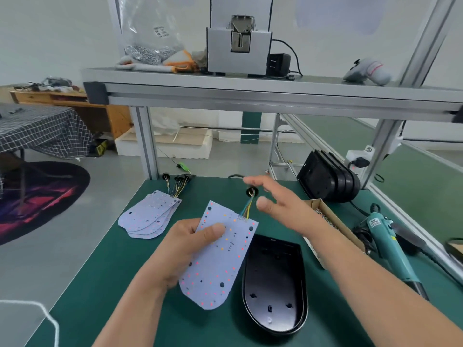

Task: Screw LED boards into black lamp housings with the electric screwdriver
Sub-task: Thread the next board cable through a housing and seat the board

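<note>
1. L hand (pixel 190 249) pinches LED board (pixel 220 261), thumb on top, board tilted above green bench (pixel 120 296).
2. R hand (pixel 278 204) at board's 1 o'clock, fingers spread, holding nothing, just beside wire grommet (pixel 250 192).
3. Open black lamp housing (pixel 274 291) lies on bench at board's 4 o'clock.
4. Spare boards (pixel 147 216) at 10 o'clock; electric screwdriver (pixel 390 249) at 3, past screw box (pixel 333 226).

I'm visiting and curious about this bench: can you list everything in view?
LED board: one, white, in the left hand
Board stack: several, white, table's left
Lamp housing: one, black, table, right of held board
Housing stack: several, black, table's back right
Electric screwdriver: one, teal, table's right edge
Screw box: one, cardboard brown, beside screwdriver
Machine: one, grey, upper shelf
Left hand: one, gripping the LED board
Right hand: one, open, above the board's wires
</note>
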Action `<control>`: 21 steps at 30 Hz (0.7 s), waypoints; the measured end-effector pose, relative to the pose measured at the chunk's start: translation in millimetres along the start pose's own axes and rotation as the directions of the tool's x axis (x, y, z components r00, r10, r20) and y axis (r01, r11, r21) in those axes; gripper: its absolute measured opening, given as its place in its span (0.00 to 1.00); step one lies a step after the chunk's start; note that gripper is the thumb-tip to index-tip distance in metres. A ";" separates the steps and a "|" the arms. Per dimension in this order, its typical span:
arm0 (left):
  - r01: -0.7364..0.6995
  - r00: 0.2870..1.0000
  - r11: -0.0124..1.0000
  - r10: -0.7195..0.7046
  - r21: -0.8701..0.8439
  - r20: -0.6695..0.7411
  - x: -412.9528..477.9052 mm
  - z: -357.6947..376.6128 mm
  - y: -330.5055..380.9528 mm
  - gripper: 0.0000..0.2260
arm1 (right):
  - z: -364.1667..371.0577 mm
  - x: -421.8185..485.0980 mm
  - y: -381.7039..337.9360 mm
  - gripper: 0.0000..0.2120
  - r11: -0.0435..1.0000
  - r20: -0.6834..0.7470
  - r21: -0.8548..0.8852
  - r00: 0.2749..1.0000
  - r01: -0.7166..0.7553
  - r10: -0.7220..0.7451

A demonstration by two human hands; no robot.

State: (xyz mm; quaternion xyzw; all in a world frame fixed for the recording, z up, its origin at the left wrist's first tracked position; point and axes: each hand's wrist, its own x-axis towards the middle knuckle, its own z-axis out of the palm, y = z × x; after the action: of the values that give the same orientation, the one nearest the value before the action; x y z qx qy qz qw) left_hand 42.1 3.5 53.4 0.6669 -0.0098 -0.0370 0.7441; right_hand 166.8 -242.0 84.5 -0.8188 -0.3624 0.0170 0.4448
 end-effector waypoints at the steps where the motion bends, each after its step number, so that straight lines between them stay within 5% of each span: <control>1: -0.001 1.000 0.998 0.001 -0.070 0.001 -0.7 -0.2 0.2 0.21 | -2.9 3.5 1.5 0.38 1.000 0.026 0.002 0.999 -0.018 0.018; 5: -0.032 0.994 0.934 -0.008 -0.356 -0.110 4.2 -4.0 -1.3 0.21 | -4.5 9.2 18.6 0.16 0.975 0.086 -0.224 0.996 -0.018 0.038; 9: -0.067 0.964 0.835 -0.087 -0.547 -0.251 10.8 -9.3 -5.7 0.12 | 2.3 1.1 32.5 0.07 0.942 0.039 -0.330 0.997 -0.051 0.068; 18: 0.045 0.984 0.780 -0.143 -0.624 -0.108 20.7 20.5 -20.9 0.16 | 38.6 -25.8 1.0 0.12 0.897 0.117 -0.405 0.983 0.175 -0.139; 21: 0.109 0.984 0.809 -0.169 -0.578 -0.051 20.4 24.3 -23.1 0.20 | 49.0 -30.5 -10.2 0.06 0.908 0.009 -0.384 0.984 0.169 -0.180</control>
State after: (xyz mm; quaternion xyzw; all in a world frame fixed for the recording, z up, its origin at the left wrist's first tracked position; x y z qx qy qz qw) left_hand 59.9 -24.4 32.4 0.4123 0.0879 -0.0589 0.9049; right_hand 121.2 -222.0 53.5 -0.8544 -0.4246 -0.1049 0.2806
